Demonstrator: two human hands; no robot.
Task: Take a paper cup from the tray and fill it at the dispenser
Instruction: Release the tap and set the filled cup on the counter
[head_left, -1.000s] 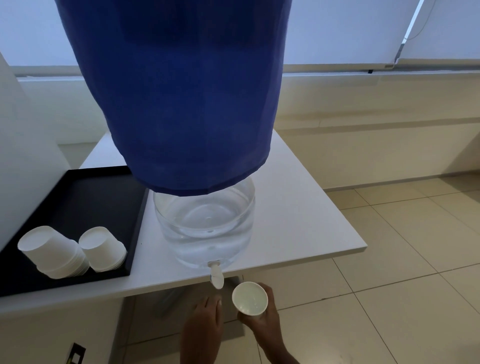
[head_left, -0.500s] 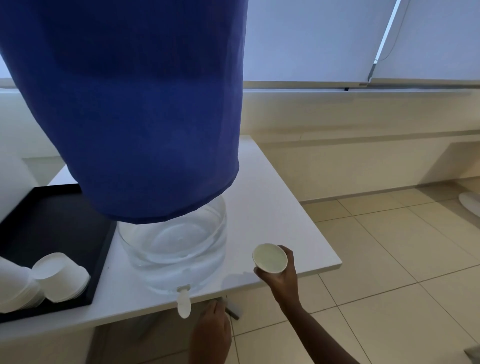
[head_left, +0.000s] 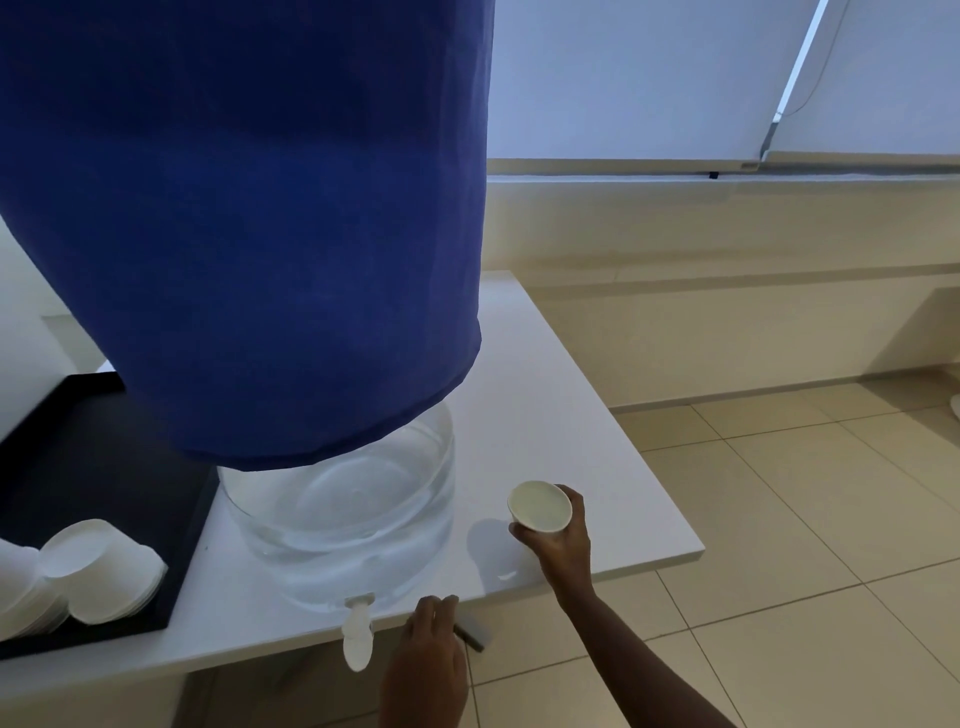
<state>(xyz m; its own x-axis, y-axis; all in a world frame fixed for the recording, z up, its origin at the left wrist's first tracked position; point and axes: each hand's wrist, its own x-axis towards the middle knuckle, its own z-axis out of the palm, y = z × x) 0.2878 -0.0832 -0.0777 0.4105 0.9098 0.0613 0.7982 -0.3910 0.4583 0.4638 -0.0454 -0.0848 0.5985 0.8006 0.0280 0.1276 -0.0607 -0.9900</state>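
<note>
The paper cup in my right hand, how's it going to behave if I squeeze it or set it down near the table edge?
The paper cup looks thin-walled, so the right hand could probably dent it by squeezing. It seems light, and whether it holds water can't be told. Narrowing toward its base, it may tip easily near the table edge.

White table (head_left: 545, 395), beige tiled floor (head_left: 805, 545), drawn blinds (head_left: 623, 78).

Two bare hands (head_left: 558, 540), forearms uncovered, no sleeves, rings or watch in sight.
</note>
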